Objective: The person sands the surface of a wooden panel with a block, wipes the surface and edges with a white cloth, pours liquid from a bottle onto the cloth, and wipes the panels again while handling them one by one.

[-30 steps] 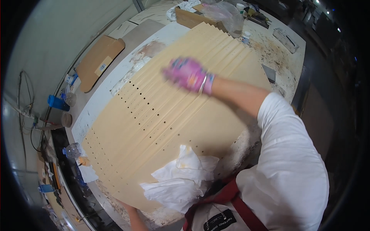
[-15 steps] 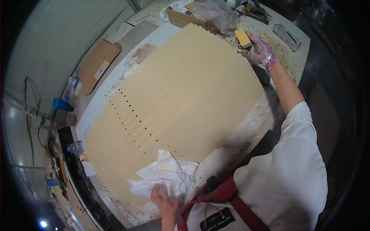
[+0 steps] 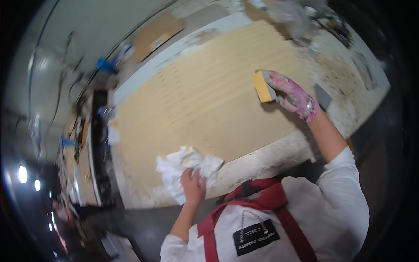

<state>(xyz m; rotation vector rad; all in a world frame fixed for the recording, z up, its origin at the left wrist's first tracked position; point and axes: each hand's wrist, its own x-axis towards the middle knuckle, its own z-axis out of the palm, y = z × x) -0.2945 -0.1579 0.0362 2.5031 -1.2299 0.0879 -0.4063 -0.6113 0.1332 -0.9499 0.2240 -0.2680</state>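
Observation:
In my gloved right hand is a yellow-and-grey sanding block, held over the right part of a stack of pale boards. Pink and grey patches show on that glove. My bare left hand is at the near edge, its bent fingers gripping a crumpled white cloth. The cloth lies partly on the boards, with one corner drooping toward me. Rows of small dark holes run across the left part of the top board. Motion blurs the picture somewhat.
A worktable with stained edges bears the boards. Brown cardboard leans at the back left, by a blue container. A clear plastic bag and tools sit at the far right, with a clear block nearer.
My right hand has brought the sanding block from the far right corner inward over the boards. My left fingers have closed on the cloth, which is more bunched. The head view has shifted and turned.

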